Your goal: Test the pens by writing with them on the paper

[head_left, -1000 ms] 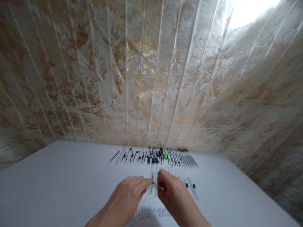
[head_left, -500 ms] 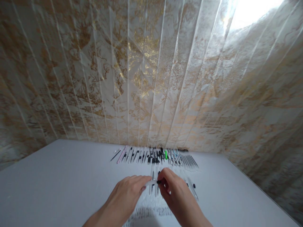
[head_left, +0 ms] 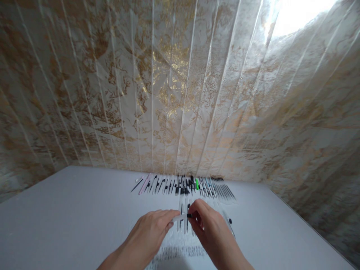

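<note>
1. Pinching between thumb and fingers, the person's bare left hand (head_left: 152, 227) is closed on the left end of a slim, whitish, translucent pen barrel; the thumb is partly hidden.
2. That barrel (head_left: 180, 217) lies nearly level between the two hands, its right end slightly higher. It looks smooth, straight and pale, its middle uncovered, with slender clear tubes (head_left: 185, 227) on the white tabletop (head_left: 70, 217) behind it.
3. At the barrel's right end sits a short, black, cylindrical end piece (head_left: 189, 215); whether it is fully seated cannot be told.
4. Thumb and forefinger of the bare right hand (head_left: 208, 227) nip this black piece, leaving almost no gap, the other fingers curled.
5. Further right, a small black stub (head_left: 230, 221) lies near that hand.
</note>
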`<state>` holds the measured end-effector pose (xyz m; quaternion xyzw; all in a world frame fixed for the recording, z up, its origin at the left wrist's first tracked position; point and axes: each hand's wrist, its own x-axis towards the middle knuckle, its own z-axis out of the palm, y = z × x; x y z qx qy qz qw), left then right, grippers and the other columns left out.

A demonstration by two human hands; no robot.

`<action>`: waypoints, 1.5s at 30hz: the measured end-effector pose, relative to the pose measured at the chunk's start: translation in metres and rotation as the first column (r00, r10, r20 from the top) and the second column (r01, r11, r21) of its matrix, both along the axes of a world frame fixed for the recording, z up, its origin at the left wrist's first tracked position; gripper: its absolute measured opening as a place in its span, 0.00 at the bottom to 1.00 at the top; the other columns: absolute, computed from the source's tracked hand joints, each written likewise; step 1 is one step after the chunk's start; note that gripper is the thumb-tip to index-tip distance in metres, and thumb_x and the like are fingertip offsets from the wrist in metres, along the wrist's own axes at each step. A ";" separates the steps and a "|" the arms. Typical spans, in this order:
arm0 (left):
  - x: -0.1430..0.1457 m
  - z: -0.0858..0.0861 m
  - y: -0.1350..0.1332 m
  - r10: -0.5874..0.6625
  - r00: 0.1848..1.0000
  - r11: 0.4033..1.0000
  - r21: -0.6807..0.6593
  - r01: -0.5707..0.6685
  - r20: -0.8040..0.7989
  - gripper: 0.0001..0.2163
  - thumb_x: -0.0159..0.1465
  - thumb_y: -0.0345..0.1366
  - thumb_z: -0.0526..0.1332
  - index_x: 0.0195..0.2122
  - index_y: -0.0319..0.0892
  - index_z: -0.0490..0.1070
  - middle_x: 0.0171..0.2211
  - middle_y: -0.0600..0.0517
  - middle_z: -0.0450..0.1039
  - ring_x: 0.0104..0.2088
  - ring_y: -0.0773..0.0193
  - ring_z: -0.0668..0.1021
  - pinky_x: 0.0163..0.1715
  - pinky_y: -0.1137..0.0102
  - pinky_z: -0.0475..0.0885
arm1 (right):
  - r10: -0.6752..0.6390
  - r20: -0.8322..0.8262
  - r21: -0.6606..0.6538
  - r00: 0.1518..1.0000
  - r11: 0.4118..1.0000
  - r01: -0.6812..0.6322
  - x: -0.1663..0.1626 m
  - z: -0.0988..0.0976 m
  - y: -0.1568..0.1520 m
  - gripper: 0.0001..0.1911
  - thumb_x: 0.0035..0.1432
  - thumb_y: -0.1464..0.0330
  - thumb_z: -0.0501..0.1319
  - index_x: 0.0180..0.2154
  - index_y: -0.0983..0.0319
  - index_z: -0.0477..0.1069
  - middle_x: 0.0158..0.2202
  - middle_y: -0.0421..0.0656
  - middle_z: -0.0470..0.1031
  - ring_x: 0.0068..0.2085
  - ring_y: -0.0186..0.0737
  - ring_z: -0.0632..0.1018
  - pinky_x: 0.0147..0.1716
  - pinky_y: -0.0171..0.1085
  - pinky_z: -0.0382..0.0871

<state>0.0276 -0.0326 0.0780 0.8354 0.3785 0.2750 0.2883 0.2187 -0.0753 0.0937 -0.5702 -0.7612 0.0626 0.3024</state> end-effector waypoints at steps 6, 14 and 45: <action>-0.001 0.000 0.001 -0.058 0.997 0.998 -0.017 0.057 -0.044 0.19 0.60 0.27 0.56 0.49 0.52 0.75 0.43 0.52 0.80 0.42 0.57 0.80 0.46 0.68 0.71 | 0.024 0.050 -0.027 0.998 0.999 -0.022 0.000 0.003 0.001 0.11 0.52 0.82 0.54 0.31 0.60 0.64 0.29 0.39 0.70 0.26 0.34 0.71 0.25 0.30 0.62; -0.006 0.011 0.001 -0.176 0.983 0.982 -0.071 0.173 -0.044 0.18 0.64 0.29 0.55 0.50 0.55 0.73 0.41 0.56 0.79 0.42 0.60 0.79 0.44 0.73 0.67 | 0.051 -0.038 -0.169 0.998 0.984 -0.057 0.004 0.008 -0.002 0.10 0.52 0.81 0.61 0.31 0.60 0.68 0.28 0.37 0.72 0.27 0.34 0.72 0.29 0.30 0.63; 0.005 -0.004 -0.001 0.027 0.980 0.958 0.285 0.031 -0.197 0.14 0.64 0.23 0.53 0.42 0.47 0.72 0.35 0.54 0.78 0.36 0.61 0.78 0.37 0.68 0.70 | -0.131 0.053 -0.004 0.990 0.991 0.131 -0.016 -0.017 0.003 0.24 0.69 0.53 0.37 0.27 0.57 0.57 0.19 0.37 0.69 0.20 0.39 0.72 0.21 0.32 0.52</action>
